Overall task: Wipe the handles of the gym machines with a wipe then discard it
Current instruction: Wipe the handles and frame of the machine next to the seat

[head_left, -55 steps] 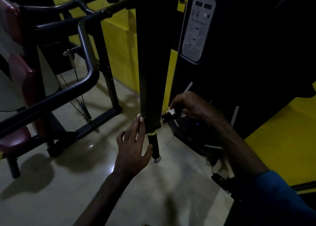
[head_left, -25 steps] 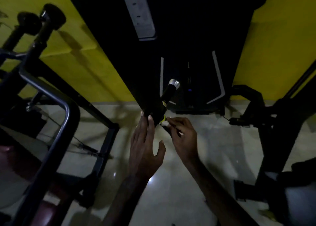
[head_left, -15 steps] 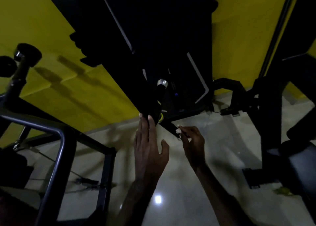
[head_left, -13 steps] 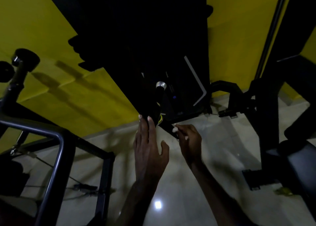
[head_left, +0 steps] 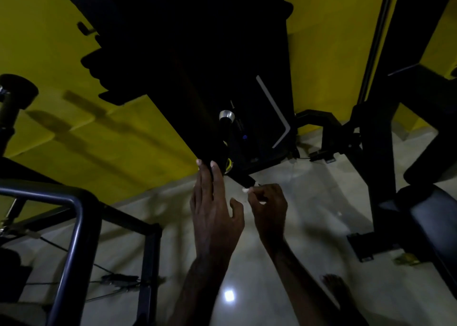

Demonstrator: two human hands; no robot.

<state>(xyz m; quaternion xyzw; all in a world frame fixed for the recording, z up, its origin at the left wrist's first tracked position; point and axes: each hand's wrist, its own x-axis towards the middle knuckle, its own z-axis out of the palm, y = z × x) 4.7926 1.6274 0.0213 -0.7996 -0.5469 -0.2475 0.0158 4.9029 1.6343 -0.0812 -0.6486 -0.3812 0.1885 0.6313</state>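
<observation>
A black machine arm (head_left: pixel 205 118) hangs down in the middle of the dim view. Two short black handles stick out of its lower end. One handle (head_left: pixel 226 125) with a silver cap points up and away. The other handle (head_left: pixel 243 180) points toward my right hand. My left hand (head_left: pixel 214 217) is flat with fingers apart, fingertips touching the arm's lower end. My right hand (head_left: pixel 268 209) is pinched on a small white wipe (head_left: pixel 247 189), which touches the tip of the near handle. Most of the wipe is hidden in my fingers.
A dark tubular frame (head_left: pixel 79 227) with a cable stands at the left. A black weight-stack housing (head_left: pixel 262 118) is behind the arm. Another black machine with a padded seat (head_left: pixel 430 217) is at the right. Yellow wall (head_left: pixel 74 103) behind, glossy tiled floor (head_left: pixel 309 227) below. A bare foot (head_left: pixel 336 285) shows low right.
The view has swung up and right around the machine arm. My right hand slid with the wipe down the near handle to its tip. My left hand stayed on the arm's end.
</observation>
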